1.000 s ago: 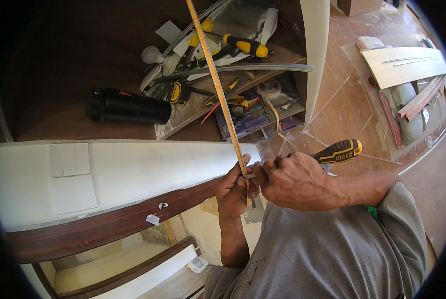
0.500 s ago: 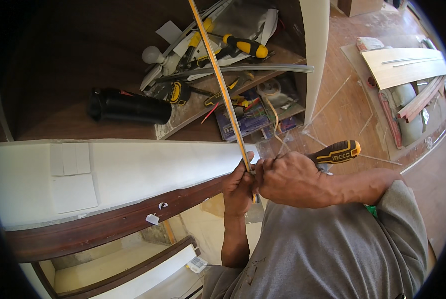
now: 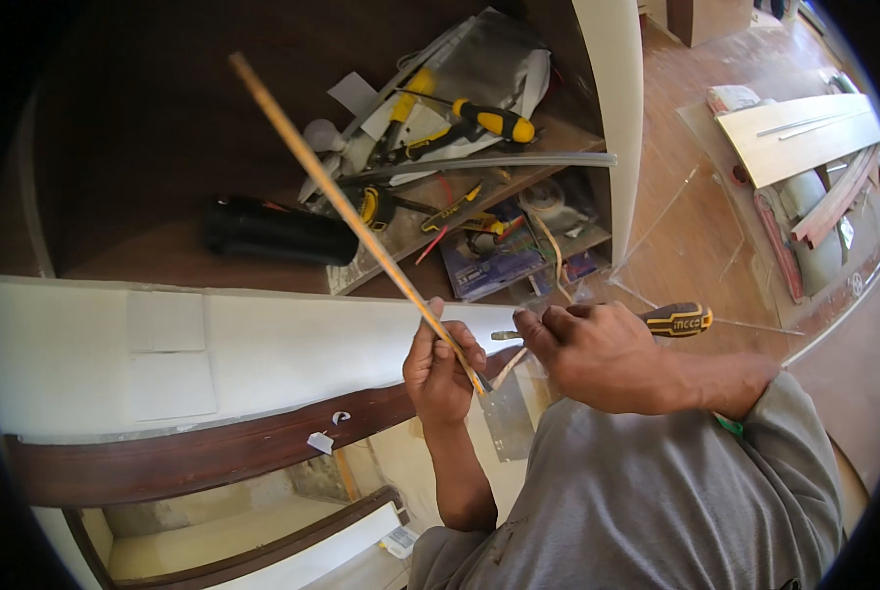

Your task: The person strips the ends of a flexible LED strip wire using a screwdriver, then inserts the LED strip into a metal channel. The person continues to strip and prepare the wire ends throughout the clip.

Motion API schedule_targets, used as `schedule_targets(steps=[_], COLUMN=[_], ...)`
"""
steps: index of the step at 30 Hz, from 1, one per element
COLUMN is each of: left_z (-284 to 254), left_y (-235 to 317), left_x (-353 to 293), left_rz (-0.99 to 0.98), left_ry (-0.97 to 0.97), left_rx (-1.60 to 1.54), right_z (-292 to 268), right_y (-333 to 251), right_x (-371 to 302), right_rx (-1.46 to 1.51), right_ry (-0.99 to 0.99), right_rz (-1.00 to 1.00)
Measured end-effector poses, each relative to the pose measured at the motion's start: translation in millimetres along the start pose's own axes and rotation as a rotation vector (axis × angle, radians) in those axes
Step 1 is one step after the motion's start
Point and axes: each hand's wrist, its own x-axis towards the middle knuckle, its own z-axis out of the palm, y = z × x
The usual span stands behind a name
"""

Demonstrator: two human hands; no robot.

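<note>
A long, thin orange strip with grey edges (image 3: 336, 197) slants up and to the left from my left hand (image 3: 440, 379), which pinches it near its lower end between thumb and fingers. My right hand (image 3: 602, 356) is wrapped round a screwdriver (image 3: 678, 321) with a dark and yellow handle. The metal tip pokes out past my fingers toward the left hand, apart from the strip. Beside the strip's lower end, a narrow pale piece (image 3: 510, 366) sticks up; I cannot tell whether it is attached.
A dark cabinet shelf (image 3: 361, 277) holds yellow-black hand tools, a tape measure (image 3: 373, 208), a light bulb (image 3: 324, 136) and a black cylinder (image 3: 280, 230). A grey strip (image 3: 518, 160) juts past its side. Boards (image 3: 799, 138) lie over bags on the right floor.
The strip has swung leftward with my left hand, which has moved left and down. My right hand has drawn away from it to the right, and the screwdriver's tip now shows.
</note>
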Motion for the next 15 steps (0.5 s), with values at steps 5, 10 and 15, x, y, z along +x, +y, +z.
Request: schedule_targets(steps=[5, 10, 15], left_z=[18.2, 45.3, 65.6], left_y=[29.4, 44.3, 34.7], left_x=[7.4, 7.1, 8.6], left_rz=[0.212, 0.223, 0.232], left_ry=[0.009, 0.014, 0.037], left_rx=[-0.033, 0.006, 0.037], right_z=[14.8, 37.1, 43.3], right_y=[-2.0, -2.8, 10.7], right_x=[2.8, 14.9, 14.3], right_rx=[0.628, 0.786, 0.95], right_ry=[0.033, 0.227, 0.196], right_rz=[0.159, 0.138, 0.085])
